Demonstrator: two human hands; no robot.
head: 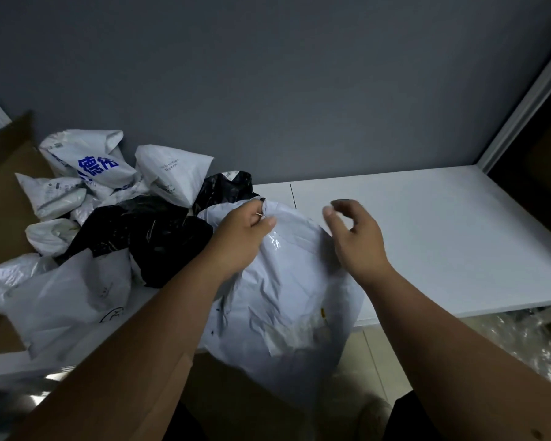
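1. The white table [427, 243] is spread across the right of the frame, and a pile of mailer bags [109, 198] is heaped at centre left.
2. The large white mailer bag [287, 288] is laid at lower centre, draped over the table's near edge.
3. Its top edge is pinched by the left hand [239, 240]. Opening it is judged to be the step in hand, so this anchor should be kept firm.
4. The right hand [357, 240] is held by the bag's upper right edge, fingers loosely curled, nothing gripped. The seam is best taken close beside the pinch.
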